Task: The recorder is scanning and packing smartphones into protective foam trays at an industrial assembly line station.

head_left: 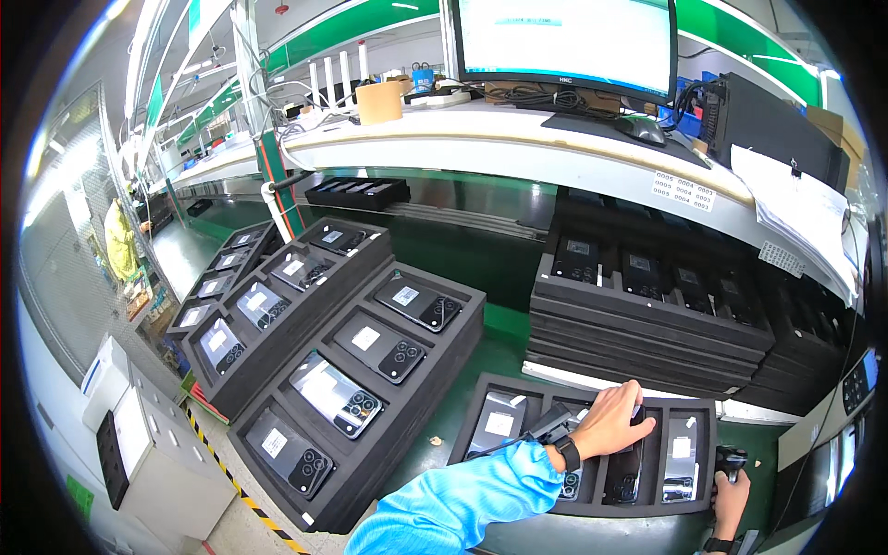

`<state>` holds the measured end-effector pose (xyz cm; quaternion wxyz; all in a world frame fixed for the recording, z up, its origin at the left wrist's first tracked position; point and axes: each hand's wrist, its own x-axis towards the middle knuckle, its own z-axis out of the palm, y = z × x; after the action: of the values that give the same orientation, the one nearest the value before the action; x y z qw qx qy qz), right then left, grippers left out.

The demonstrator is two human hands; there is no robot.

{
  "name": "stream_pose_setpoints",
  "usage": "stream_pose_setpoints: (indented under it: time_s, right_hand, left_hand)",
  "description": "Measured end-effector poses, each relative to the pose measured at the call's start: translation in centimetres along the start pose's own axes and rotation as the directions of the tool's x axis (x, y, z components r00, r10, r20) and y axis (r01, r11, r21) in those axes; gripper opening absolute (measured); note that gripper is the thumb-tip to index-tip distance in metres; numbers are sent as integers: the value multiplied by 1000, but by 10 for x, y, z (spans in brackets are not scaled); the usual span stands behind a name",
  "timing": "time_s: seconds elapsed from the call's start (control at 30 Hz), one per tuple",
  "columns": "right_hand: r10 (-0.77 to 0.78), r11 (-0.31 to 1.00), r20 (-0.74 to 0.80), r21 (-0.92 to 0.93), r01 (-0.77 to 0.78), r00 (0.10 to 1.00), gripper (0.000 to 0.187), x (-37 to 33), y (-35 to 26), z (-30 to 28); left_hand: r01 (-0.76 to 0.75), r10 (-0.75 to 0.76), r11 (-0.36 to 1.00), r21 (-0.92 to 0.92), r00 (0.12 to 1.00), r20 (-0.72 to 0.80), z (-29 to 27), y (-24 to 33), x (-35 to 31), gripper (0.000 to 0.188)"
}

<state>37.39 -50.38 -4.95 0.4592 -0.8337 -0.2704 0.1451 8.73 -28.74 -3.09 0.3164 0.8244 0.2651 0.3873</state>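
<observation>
Four phones [682, 453] lie in the one front tray [709, 444] — near it, two dark wristbands [567, 452]. The front left stack [416, 407], the stack behind it [310, 303], the far left tray [222, 274] and the back right stack [638, 338] show four more phones each, sixteen together. On the shelf [518, 139]: one monitor [566, 42], one mouse [643, 130], one tape roll [379, 104] — and four upright white antennas [345, 79]

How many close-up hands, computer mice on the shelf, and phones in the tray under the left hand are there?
Close-up hands: 2 (left hand, right hand)
Computer mouse: 1
Phones: 4, some partly covered
Total: 7
</observation>
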Motion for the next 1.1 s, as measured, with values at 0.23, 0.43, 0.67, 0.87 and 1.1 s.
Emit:
stream_pose_setpoints:
  time_s: [0.23, 0.43, 0.67, 0.87, 1.1]
  right_hand:
    - [21, 1000, -10, -15, -21, 1000, 10, -1, 2, 0]
    - [6, 1000, 26, 20, -6, 1000, 11, 1, 0, -1]
    - [22, 1000, 18, 8, -22, 1000, 13, -3, -5, 0]
    - [24, 1000, 13, 15, -24, 1000, 12, -9, -12, 1]
    - [-95, 989, -169, -131, 73, 981, 58, -38, -45, -2]
  left_hand:
    - [16, -16, 1000, -6, 1000, -14, 2, -1, 1, 43]
    - [1, -1, 1000, 6, 1000, -30, 2, -2, 1, 41]
    - [-9, 11, 1000, 25, 998, -57, 3, -1, -2, 42]
    - [16, -12, 998, 68, 999, -51, -1, 2, -3, 43]
    - [21, -14, 997, 80, 997, -81, 9, -1, 2, 47]
